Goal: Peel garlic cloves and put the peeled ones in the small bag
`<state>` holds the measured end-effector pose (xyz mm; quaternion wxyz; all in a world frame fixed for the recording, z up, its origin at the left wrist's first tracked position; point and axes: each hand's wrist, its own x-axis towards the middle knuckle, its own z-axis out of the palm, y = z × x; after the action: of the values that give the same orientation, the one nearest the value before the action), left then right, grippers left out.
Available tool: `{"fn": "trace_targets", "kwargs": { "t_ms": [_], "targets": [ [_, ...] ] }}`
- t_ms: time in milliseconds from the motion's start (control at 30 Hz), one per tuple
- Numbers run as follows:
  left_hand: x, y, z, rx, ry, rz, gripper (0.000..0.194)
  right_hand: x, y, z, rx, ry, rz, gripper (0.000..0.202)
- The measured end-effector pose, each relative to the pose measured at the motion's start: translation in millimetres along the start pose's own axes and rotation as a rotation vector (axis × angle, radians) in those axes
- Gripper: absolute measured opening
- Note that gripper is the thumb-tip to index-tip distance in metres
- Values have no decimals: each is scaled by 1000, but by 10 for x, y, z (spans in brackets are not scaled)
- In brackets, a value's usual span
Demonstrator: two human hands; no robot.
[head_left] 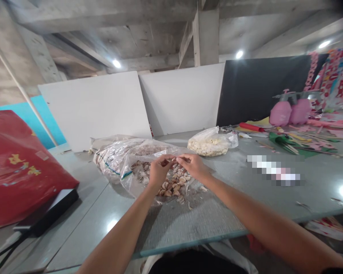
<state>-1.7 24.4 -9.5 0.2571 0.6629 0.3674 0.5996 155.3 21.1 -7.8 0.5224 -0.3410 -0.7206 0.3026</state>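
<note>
My left hand (160, 171) and right hand (194, 166) pinch one small piece (174, 160), probably for peeling. The next move needs gentle pulling.

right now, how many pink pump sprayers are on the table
2: one pink pump sprayer stands toward the far right of the table, before the black panel; the other sprayer is just right of it. More could be hidden behind them.

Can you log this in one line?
left hand: pinching; right hand: pinching; held: too small to tell; below: curved tan garlic cloves; beyond: clear plastic bag, pale pieces
</note>
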Motion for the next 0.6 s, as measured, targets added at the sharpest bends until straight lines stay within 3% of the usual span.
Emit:
{"fn": "trace_targets", "kwargs": {
  "t_ms": [100,300,600],
  "targets": [
    [-22,6,0,79,-12,77,21,-11,-48,-4,34,-22,64,34],
    [-51,2,8,82,12,48,22,-39,-167,-6,72,5,102,30],
    [-47,3,1,23,-25,49,23,-20,-86,9,89,-21,80,29]
  ]
}}
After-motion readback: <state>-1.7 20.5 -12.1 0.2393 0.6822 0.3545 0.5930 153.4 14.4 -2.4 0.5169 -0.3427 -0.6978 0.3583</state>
